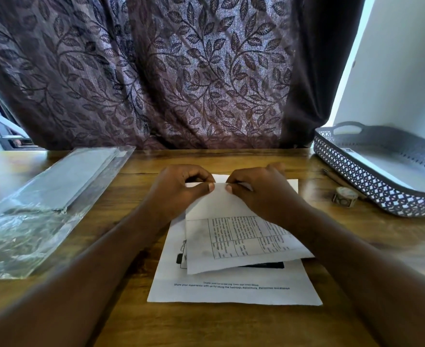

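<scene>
The printed sheet [241, 236], bearing a grid of small text, lies at the middle of the wooden table [206, 326] on top of a larger printed page [231, 291]. My left hand [178, 189] and right hand [259, 191] sit side by side at its far edge, thumbs nearly meeting, fingers curled over and pinching the paper. A clear plastic sleeve [43, 201] lies to my left; a grey lattice tray [371, 176] and a small tape roll [345, 194] sit to my right.
</scene>
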A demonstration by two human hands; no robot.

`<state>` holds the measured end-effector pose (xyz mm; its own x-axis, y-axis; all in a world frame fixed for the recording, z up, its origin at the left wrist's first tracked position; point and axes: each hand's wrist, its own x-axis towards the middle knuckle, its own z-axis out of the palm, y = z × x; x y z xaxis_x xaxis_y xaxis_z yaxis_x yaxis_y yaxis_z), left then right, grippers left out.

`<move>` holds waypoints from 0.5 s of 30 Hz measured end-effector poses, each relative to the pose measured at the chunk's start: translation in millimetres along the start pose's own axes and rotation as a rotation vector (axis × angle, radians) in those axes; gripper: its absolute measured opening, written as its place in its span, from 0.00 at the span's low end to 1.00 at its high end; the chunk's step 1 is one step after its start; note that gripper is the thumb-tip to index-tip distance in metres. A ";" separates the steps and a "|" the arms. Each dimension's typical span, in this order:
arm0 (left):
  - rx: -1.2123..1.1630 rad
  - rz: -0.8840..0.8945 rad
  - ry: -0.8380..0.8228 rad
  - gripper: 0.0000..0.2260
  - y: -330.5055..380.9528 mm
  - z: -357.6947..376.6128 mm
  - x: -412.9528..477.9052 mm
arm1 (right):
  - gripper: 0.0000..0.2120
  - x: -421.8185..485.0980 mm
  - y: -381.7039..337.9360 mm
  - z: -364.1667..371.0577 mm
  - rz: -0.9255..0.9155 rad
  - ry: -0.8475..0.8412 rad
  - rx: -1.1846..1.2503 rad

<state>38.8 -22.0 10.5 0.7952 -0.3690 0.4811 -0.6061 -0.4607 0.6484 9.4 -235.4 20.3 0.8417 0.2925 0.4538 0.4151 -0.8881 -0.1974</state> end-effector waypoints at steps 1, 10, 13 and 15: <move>0.005 -0.005 -0.013 0.05 -0.3 -0.3 0.2 | 0.10 1.3 1.6 -0.5 0.015 -0.020 -0.002; -0.074 -0.139 0.041 0.07 -16.8 -13.9 1.8 | 0.08 0.0 40.4 -18.7 0.286 -0.107 0.170; -0.087 -0.170 0.046 0.07 -21.3 -17.2 2.3 | 0.09 -2.7 53.8 -17.4 0.323 -0.099 0.242; -0.069 -0.175 0.046 0.07 -22.9 -18.6 3.1 | 0.11 -3.9 60.6 -16.7 0.336 -0.100 0.278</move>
<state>55.5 2.4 8.1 0.8892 -0.2500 0.3833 -0.4573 -0.4572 0.7627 25.5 -296.3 21.2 0.9692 0.0489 0.2414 0.1785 -0.8147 -0.5517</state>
